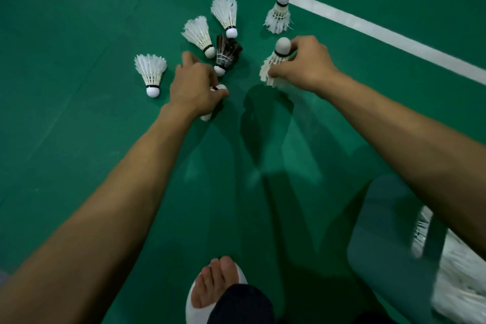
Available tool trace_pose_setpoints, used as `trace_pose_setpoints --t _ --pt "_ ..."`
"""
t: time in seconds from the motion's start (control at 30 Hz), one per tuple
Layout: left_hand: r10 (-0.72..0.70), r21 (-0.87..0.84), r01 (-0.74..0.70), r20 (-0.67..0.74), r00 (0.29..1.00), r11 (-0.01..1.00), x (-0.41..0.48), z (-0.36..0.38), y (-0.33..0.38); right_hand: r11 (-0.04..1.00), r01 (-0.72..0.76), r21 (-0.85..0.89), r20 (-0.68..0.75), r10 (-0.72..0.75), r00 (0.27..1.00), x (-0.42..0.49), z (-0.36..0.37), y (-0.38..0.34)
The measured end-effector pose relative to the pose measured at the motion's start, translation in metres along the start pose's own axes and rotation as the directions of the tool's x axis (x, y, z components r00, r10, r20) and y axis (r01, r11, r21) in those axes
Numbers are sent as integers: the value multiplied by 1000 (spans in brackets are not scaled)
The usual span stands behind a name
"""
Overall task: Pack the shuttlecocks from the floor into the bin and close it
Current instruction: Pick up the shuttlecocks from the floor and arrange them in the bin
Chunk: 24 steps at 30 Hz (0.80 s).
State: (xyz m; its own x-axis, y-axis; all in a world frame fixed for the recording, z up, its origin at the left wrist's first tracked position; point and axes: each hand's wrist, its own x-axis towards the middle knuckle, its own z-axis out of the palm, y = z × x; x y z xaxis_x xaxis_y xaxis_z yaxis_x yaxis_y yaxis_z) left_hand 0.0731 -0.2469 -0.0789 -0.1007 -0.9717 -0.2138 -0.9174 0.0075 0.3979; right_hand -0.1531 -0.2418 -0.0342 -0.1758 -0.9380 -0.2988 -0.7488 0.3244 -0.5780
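Several white shuttlecocks lie on the green court floor, among them one at the left [151,73], two further back [198,35] [226,14] and one standing on its feathers [278,13] near the white line. A black-feathered shuttlecock [225,54] lies in the middle. My left hand [193,87] grips a white shuttlecock [219,88], mostly hidden under the fingers. My right hand [305,63] grips another white shuttlecock [276,60] by its feathers, cork up. The translucent bin [389,231] stands at the lower right with white shuttlecocks inside.
A white court line [342,18] runs diagonally across the upper right. My foot in a white open-toed slipper [213,287] rests on the floor at the bottom centre, beside a dark trouser leg. Green floor stretches to the left.
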Motion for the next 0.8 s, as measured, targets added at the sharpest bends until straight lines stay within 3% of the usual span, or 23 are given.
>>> trace_pose_setpoints --t 0.1,0.23,0.4,0.53,0.67,0.8 --pt "49 -139 -60 -79 996 988 -28 2 26 997 -40 -61 94 46 995 -19 -28 -9" --pt "151 -300 -194 -162 975 934 -74 -4 74 996 -70 -58 47 72 996 -61 -75 -16" --pt "260 -348 -344 -265 928 872 -123 -28 136 968 -137 208 -2 141 990 -146 -136 4" --pt "423 -405 -519 -306 853 753 -182 -44 208 899 -145 413 -128 215 968 -241 -188 46" --pt "619 -481 -624 -193 761 616 -251 -26 280 865 -298 404 -224 409 885 -328 -229 112" --pt "716 -474 -626 13 698 620 -282 22 312 828 -523 203 -357 560 748 -371 -225 190"
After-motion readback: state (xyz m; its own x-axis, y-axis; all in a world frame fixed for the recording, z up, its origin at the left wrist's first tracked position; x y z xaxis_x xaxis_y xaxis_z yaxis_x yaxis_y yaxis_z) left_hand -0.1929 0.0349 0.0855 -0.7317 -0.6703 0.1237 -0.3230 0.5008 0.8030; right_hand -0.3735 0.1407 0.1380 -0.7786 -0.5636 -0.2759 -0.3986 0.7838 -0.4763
